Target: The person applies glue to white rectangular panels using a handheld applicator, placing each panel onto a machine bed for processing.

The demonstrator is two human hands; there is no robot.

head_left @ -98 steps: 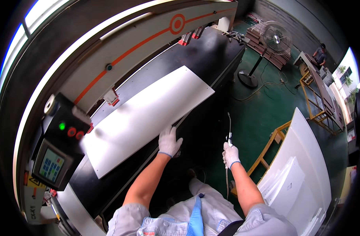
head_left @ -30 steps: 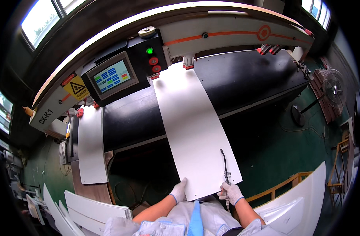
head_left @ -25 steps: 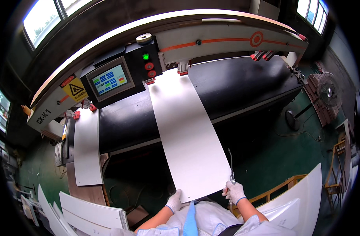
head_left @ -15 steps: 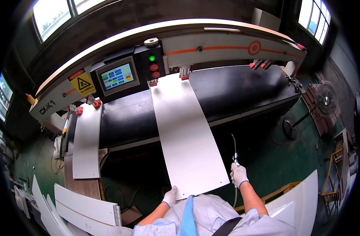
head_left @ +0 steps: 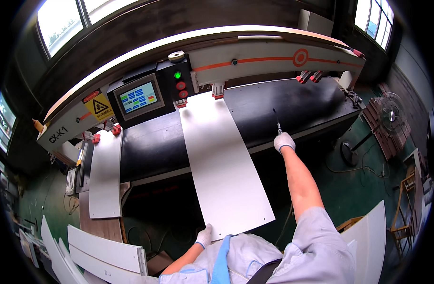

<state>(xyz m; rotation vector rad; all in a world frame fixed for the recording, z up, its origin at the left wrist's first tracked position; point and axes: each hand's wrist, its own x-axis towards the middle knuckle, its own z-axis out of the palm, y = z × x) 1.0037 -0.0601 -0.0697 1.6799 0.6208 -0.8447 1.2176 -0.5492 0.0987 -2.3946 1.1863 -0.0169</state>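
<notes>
While my gloved left hand [head_left: 204,235] pinches the near corner of the long white panel [head_left: 221,166] lying across the machine's black bed [head_left: 293,102] (its far end under the red clamps), my gloved right hand [head_left: 284,141] stays closed around 1 thin tool [head_left: 276,121] raised beside it.

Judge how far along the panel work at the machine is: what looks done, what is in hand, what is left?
Done: the long white panel lies on the black machine bed, its far end under the machine's head. In hand: the left hand holds its near edge; the right hand holds a thin tool over the bed. Left: more white panels lie stacked at lower left.
</notes>
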